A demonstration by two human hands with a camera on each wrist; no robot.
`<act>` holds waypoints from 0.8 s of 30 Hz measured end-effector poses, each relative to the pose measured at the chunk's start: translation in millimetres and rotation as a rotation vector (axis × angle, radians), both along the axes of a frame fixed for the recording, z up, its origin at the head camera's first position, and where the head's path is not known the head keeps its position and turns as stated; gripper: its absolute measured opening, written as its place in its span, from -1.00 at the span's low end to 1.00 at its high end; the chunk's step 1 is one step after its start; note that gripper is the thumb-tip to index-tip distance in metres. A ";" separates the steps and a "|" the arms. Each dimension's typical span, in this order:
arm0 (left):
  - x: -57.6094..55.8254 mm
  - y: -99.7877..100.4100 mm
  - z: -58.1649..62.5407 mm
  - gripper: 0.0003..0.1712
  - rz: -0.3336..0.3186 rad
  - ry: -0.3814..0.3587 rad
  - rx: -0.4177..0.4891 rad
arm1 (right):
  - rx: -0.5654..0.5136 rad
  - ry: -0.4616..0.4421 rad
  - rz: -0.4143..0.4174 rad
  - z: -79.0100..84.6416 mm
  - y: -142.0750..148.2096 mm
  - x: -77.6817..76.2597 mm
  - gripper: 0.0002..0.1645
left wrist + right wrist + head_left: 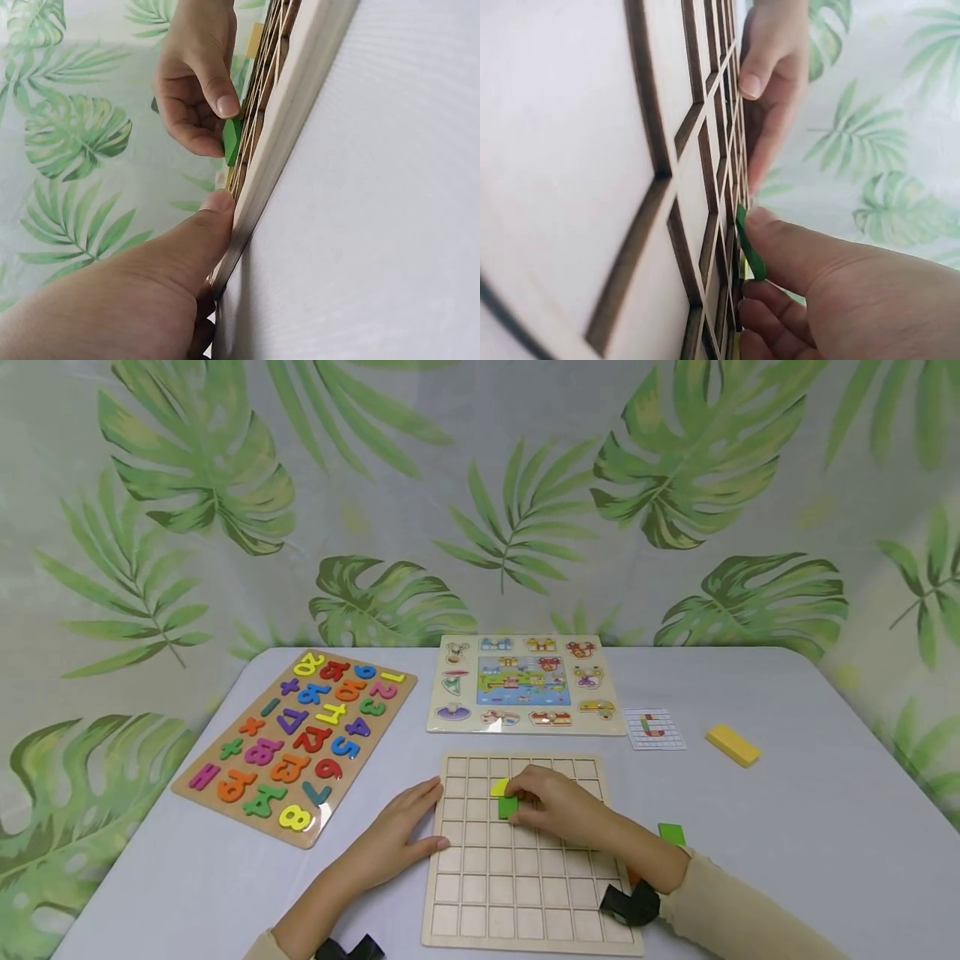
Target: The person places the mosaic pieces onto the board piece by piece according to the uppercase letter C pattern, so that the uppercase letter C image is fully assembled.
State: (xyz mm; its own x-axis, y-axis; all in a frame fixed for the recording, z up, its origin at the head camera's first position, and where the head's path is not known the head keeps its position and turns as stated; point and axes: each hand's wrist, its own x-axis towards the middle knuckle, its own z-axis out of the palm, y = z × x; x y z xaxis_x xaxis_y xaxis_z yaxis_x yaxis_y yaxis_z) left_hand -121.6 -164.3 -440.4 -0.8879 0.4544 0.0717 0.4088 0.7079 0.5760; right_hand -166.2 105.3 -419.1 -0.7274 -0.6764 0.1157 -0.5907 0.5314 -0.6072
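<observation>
A wooden grid board (468,885) lies flat on the table. My right hand (562,806) is over its upper middle, pinching a green square tile (507,808) between thumb and fingers. In the right wrist view the green tile (750,244) is tilted against the grid's ribs. Just beyond it, a yellow tile (498,787) sits on the board, partly covered by the fingers. My left hand (393,835) rests along the board's left edge, fingers extended. The left wrist view shows its thumb (214,206) touching the board's rim (259,187).
Number puzzle board (300,743) at left, picture puzzle board (525,685) behind the grid. To the right lie a pattern card (655,729), a yellow block (733,745) and another green tile (671,834). An orange piece (633,876) is mostly hidden by the right wrist.
</observation>
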 end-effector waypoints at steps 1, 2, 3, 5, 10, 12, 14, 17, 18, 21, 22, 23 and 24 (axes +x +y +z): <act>0.2 -0.1 -0.1 -0.14 0.002 -0.004 0.001 | 0.008 0.005 0.006 -0.5 -0.5 -0.3 -0.66; 0.4 -0.1 -0.2 -0.14 0.003 -0.006 0.002 | 0.011 0.004 0.011 -0.8 -0.9 -0.3 -0.65; 0.6 -0.1 -0.2 -0.14 0.004 -0.008 0.004 | 0.013 0.004 0.015 -0.8 -1.2 -0.2 -0.66; 0.8 0.1 -0.1 -0.14 0.003 -0.011 0.007 | 0.018 0.004 0.019 -0.8 -1.5 0.2 -0.69; 0.5 0.0 0.9 -0.14 0.000 -0.010 0.009 | 0.022 0.018 0.022 -0.4 -1.7 0.3 -0.71; 0.2 -0.4 1.2 -0.15 0.001 -0.007 0.008 | 0.031 0.037 0.029 -0.6 -2.2 -0.3 -0.70; -0.1 -0.8 1.4 -0.15 -0.001 -0.005 0.008 | 0.041 0.059 0.037 -0.7 -2.6 -0.5 -0.69; -0.2 -1.2 1.3 -0.15 -0.006 -0.005 0.010 | 0.050 0.080 0.039 -0.4 -2.5 -0.5 -0.71; -0.1 -1.2 1.3 -0.15 -0.009 -0.005 0.012 | 0.054 0.082 0.036 -0.3 -2.3 -0.3 -0.71; 0.3 -0.8 1.2 -0.15 -0.011 -0.006 0.019 | 0.060 0.067 0.029 -0.1 -1.5 0.1 -0.71; 0.4 -0.6 1.4 -0.15 -0.012 -0.008 0.021 | 0.060 0.056 0.028 -0.1 -1.2 0.5 -0.70; 0.5 -0.4 1.3 -0.15 -0.012 -0.009 0.022 | 0.061 0.042 0.026 0.1 -0.8 1.0 -0.68; 0.5 -0.2 0.9 -0.15 -0.012 -0.009 0.022 | 0.058 0.030 0.023 0.4 -0.4 1.5 -0.66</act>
